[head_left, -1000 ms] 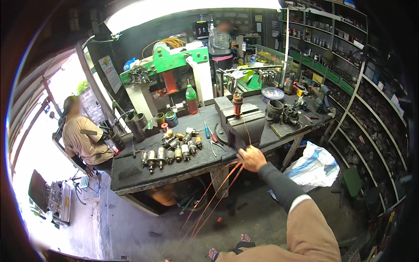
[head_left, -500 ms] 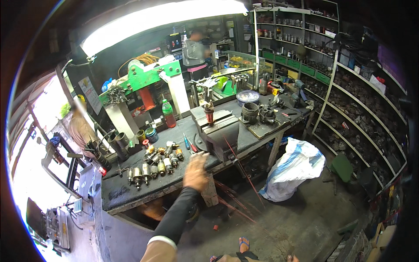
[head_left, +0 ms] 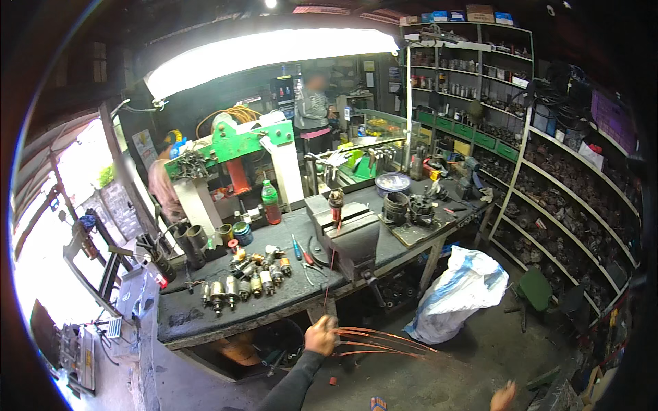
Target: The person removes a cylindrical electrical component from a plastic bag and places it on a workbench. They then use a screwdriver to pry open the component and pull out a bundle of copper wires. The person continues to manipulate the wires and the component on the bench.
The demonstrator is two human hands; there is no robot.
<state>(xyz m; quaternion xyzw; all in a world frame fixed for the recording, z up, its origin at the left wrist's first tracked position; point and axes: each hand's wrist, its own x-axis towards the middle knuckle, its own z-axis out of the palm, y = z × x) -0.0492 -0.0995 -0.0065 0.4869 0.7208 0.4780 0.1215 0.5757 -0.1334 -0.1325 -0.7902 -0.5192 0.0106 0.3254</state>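
Observation:
My left hand (head_left: 320,335), below the bench's front edge in a dark sleeve, is closed on copper wires (head_left: 384,337) whose loose strands fan out to the right. A thin wire runs up from it to a copper-coloured cylindrical part (head_left: 336,205) standing in the dark bench vice (head_left: 349,246). My right hand (head_left: 502,396) is low at the lower right, its fingers smeared by motion. Left of the vice, screwdrivers (head_left: 297,248) and several metal cylinders (head_left: 233,291) lie on the black bench (head_left: 181,322). Two dark housings (head_left: 395,209) sit on a board to its right.
A white sack (head_left: 452,294) and green object (head_left: 534,288) sit on the floor at right, before shelves (head_left: 569,185) of parts. A green press frame (head_left: 243,144) stands behind the bench. One person (head_left: 312,109) is at the back, another (head_left: 164,185) at left behind the press.
My right hand has left the wire at the vice and moved low right. My left hand has come in and taken the wires lower down. The person at left has moved back; the view has shifted.

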